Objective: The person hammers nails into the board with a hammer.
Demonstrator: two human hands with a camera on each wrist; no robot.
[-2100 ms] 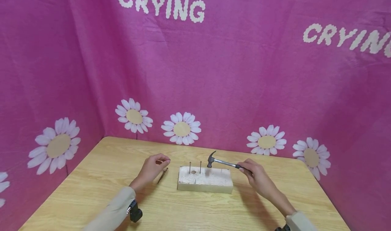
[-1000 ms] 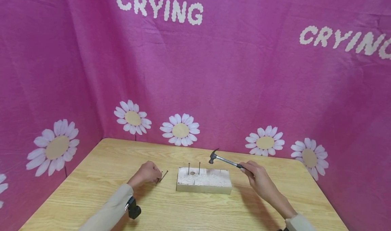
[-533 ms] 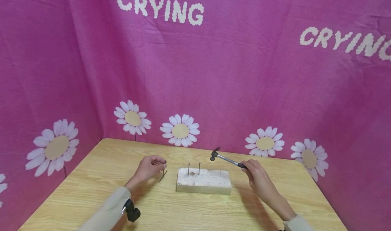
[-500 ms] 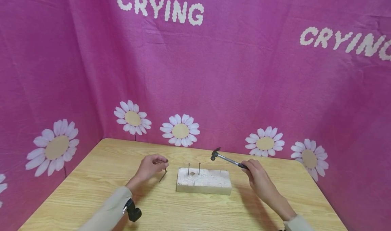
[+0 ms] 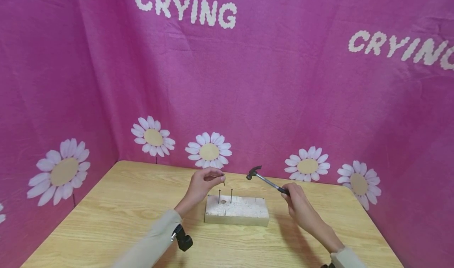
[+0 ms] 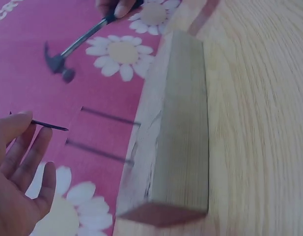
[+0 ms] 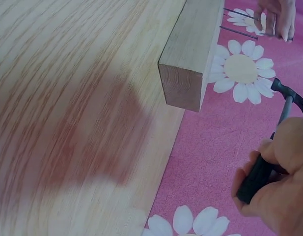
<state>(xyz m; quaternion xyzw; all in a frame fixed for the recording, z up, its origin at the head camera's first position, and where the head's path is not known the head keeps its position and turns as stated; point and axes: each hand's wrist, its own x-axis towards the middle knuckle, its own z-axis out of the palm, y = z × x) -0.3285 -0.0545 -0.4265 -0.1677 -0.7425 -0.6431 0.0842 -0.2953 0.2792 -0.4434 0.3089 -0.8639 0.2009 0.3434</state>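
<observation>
My left hand (image 5: 203,186) pinches a dark nail (image 6: 50,126) between thumb and fingers, above the left part of a pale wooden block (image 5: 237,212). In the left wrist view the nail's pointed end sticks out past the fingertips, apart from the block. Two long nails stand upright in the block, a left nail (image 5: 219,196) and a right nail (image 5: 231,196). My right hand (image 5: 299,207) grips the black handle of a claw hammer (image 5: 267,181). The hammer's head hangs in the air above and behind the block, touching nothing.
The block lies on a wood-grain table (image 5: 117,213), with a round dark hole (image 5: 223,201) in its top near the upright nails. A pink cloth (image 5: 262,102) with daisies and lettering hangs along the table's back and sides.
My left hand picked up a nail from the table and moved it right and up, over the block. The loose nail left lying is now out of sight. The hammer tilted slightly upward.
</observation>
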